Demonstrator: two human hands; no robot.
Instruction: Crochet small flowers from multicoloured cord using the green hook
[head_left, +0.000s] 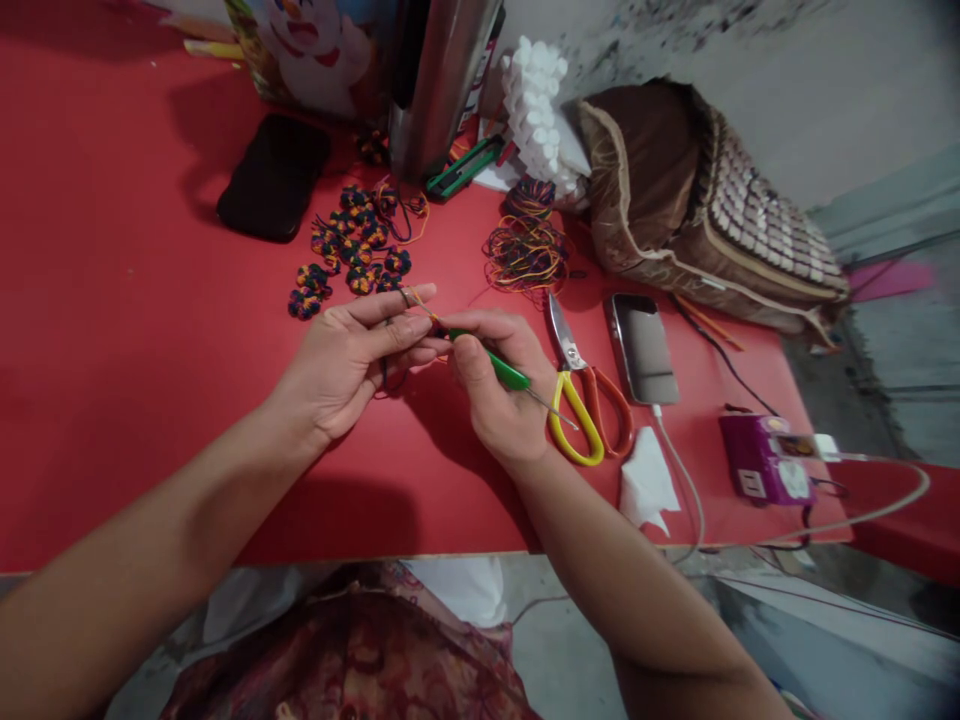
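Observation:
My right hand (pixel 506 385) is closed around a crochet hook (pixel 508 372) with a green handle; its thin metal rear end sticks out past my palm. Between thumb and fingers, my left hand (pixel 367 350) pinches a small bit of multicoloured yarn (pixel 435 322), with a strand running over the index finger. Both hands meet at this yarn, and the hook's front tip is hidden there. Just beyond my left hand lie several small knotted yarn pieces (pixel 360 235) in dark blue, orange and red. A loose tangle of the same yarn (pixel 529 250) rests past my right hand.
Scissors (pixel 574 360) with yellow and orange handles lie right of my right hand. Beyond them are a charging phone (pixel 643 350), white tissue (pixel 649 480) and a purple power adapter (pixel 761 460). A black phone (pixel 275 178), metal bottle (pixel 442 90), green cutter (pixel 465 168) and brown bag (pixel 675 200) stand farther back.

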